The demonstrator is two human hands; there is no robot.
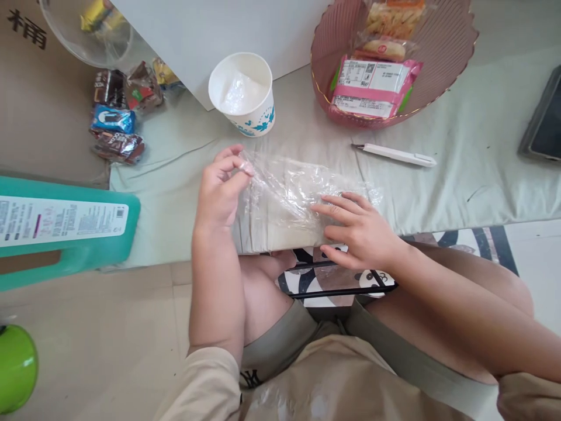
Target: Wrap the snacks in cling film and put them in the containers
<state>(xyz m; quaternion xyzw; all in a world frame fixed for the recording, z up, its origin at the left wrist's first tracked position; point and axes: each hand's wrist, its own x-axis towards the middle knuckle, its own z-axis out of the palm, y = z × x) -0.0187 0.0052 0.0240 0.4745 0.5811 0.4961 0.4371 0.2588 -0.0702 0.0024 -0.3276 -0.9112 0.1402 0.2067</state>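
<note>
Lying crumpled at the table edge (438, 193), clear plastic wrap (289, 193), near a paper cup (242, 93). Pinching its left end between curled fingertips, left hand (219, 190); pressing it flat with spread fingers, right hand (357, 231).

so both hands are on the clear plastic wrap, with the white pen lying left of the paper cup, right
Not quite. Both the left hand and right hand are on the plastic wrap, but the pen lies to the right of the cup, below the pink basket. The head view shows it.
</note>
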